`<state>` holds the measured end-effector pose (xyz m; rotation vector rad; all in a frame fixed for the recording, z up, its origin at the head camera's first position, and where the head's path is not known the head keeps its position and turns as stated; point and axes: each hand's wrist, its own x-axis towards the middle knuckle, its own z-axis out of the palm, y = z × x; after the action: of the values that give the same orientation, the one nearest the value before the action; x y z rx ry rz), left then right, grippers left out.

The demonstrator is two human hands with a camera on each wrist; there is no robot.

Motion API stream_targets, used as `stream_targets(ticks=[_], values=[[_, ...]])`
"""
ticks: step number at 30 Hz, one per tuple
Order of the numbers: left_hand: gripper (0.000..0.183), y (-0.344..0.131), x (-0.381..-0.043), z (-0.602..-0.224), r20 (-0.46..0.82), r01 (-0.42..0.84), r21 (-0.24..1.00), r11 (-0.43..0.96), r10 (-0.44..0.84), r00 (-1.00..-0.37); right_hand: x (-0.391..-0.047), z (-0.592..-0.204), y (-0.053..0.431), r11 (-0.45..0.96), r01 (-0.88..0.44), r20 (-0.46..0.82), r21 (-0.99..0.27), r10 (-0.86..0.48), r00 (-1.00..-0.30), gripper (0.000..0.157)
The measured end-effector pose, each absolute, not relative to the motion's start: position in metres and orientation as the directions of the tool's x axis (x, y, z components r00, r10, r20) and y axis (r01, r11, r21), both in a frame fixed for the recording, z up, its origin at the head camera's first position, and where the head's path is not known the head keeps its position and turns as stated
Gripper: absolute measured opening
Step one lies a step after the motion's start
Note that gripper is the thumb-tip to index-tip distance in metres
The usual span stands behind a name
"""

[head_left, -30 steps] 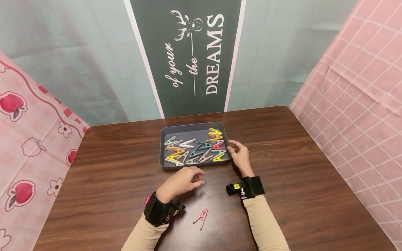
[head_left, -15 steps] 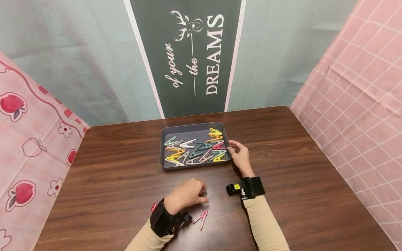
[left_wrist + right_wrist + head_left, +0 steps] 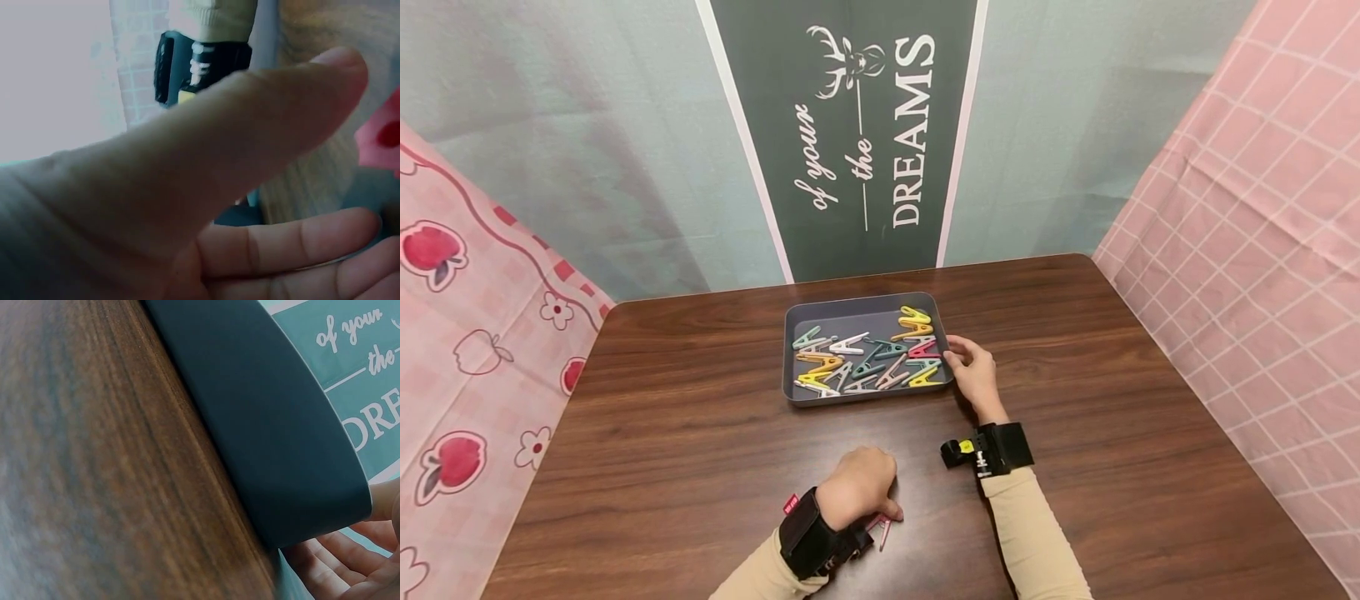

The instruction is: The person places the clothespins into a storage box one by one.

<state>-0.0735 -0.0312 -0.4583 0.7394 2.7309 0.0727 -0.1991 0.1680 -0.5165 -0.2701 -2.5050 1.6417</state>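
Note:
A pink clothespin [image 3: 883, 527] lies on the table near the person, partly covered by the left hand [image 3: 857, 487]. In the left wrist view, the thumb and fingers [image 3: 300, 244] are spread apart, with the pink clothespin [image 3: 381, 134] just beyond the thumb tip; no grip on it shows. The right hand [image 3: 973, 375] holds the right side of a dark grey tray [image 3: 842, 307], its thumb at the rim. Fingers of the right hand [image 3: 350, 562] also show against the tray's wall [image 3: 269, 425] in the right wrist view. Several coloured clothespins [image 3: 867, 367] lie inside the tray.
The brown wooden table [image 3: 685, 450] extends around the tray on all sides. Behind it hangs a grey-green curtain [image 3: 1037, 150] with printed lettering. Pink cloths hang at left [image 3: 490, 400] and right [image 3: 1247, 250]. Both wrists wear black straps [image 3: 1015, 444].
The left hand has come from near the tray's front edge toward the person, down over the pink clothespin. The right hand and tray have stayed in place.

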Motion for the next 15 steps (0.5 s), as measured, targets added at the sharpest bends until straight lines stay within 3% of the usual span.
stream_targets(ticks=[15], values=[[0.040, -0.0293, -0.0714, -0.4605, -0.296, 0.498, 0.098, 0.862, 0.503, -0.812, -0.2000, -0.5174, 0.1679, 0.389, 0.072, 0.018, -0.918, 0.221, -0.975, 0.032]])
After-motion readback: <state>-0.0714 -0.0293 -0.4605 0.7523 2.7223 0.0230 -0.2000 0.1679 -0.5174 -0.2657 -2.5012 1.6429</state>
